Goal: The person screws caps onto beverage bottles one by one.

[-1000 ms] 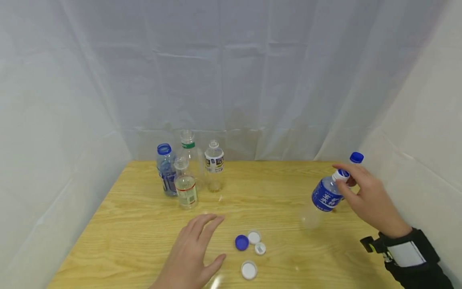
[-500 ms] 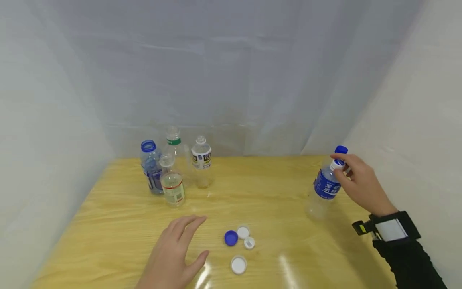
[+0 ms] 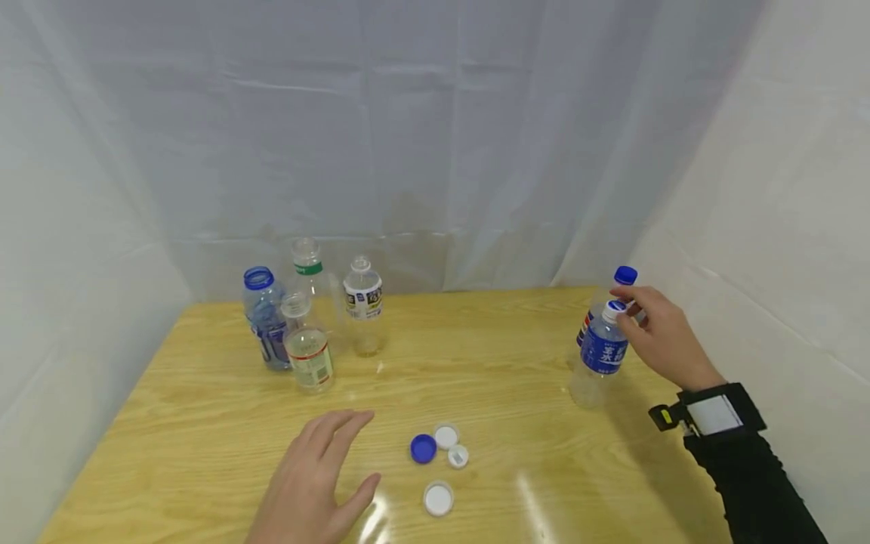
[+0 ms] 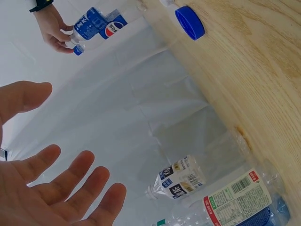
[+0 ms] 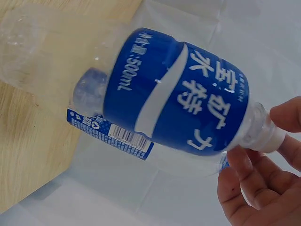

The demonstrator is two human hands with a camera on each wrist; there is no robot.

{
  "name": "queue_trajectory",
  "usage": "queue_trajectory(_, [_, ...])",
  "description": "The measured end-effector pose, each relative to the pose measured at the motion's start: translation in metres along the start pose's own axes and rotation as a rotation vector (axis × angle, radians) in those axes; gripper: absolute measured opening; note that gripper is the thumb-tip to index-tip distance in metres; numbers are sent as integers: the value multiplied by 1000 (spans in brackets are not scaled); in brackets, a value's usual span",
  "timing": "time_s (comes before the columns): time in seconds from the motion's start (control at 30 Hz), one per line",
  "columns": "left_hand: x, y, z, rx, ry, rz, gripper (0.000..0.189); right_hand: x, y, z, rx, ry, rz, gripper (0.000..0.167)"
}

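My right hand [image 3: 662, 332] pinches the white cap [image 5: 272, 141] of a clear plastic bottle with a blue label [image 5: 178, 94], at the right of the table. The bottle stands nearly upright in the head view. Just behind it is a second bottle with a blue cap [image 3: 625, 275]; its Pepsi label [image 4: 114, 26] shows in the left wrist view. My left hand [image 3: 309, 476] hovers at the front with fingers spread, holding nothing. To its right lie a blue cap [image 3: 423, 449] and several white caps, among them a white cap [image 3: 438, 499] nearest the front.
Uncapped bottles stand together at the back left: a blue-tinted bottle [image 3: 266, 317], a green-banded bottle [image 3: 309, 269], a bottle with a red-edged label [image 3: 309, 359] and a small white-labelled bottle [image 3: 364, 302]. White sheeting [image 3: 408, 151] hangs behind the wooden table [image 3: 476, 363] and at both sides.
The blue-labelled bottle has gone from tilted to nearly upright, close in front of the Pepsi bottle, with my right hand on its cap throughout. The head view has turned right.
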State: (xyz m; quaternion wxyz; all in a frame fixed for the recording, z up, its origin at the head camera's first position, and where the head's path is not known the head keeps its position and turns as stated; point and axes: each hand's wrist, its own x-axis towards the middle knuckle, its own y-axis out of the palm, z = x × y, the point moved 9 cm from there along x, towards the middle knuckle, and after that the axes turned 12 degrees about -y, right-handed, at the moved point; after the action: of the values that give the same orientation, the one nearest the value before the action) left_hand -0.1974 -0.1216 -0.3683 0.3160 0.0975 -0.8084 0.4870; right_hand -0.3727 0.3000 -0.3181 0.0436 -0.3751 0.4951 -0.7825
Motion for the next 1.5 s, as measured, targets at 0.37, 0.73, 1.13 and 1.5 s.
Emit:
queue_trajectory(0.37, [0, 1, -1, -13, 9, 2, 74, -5, 0, 3, -22, 27, 8, 35])
queue_trajectory(0.73, [-1, 1, -3, 1, 15, -4, 77, -10, 0, 1, -43, 76, 20, 40])
queue_trajectory(1.13, [-4, -1, 1, 22, -17, 11, 77, -7, 2, 7, -48, 37, -6, 39])
queue_trajectory(1.5, [-3, -2, 1, 20, -20, 4, 76, -10, 1, 10, -50, 49, -2, 38])
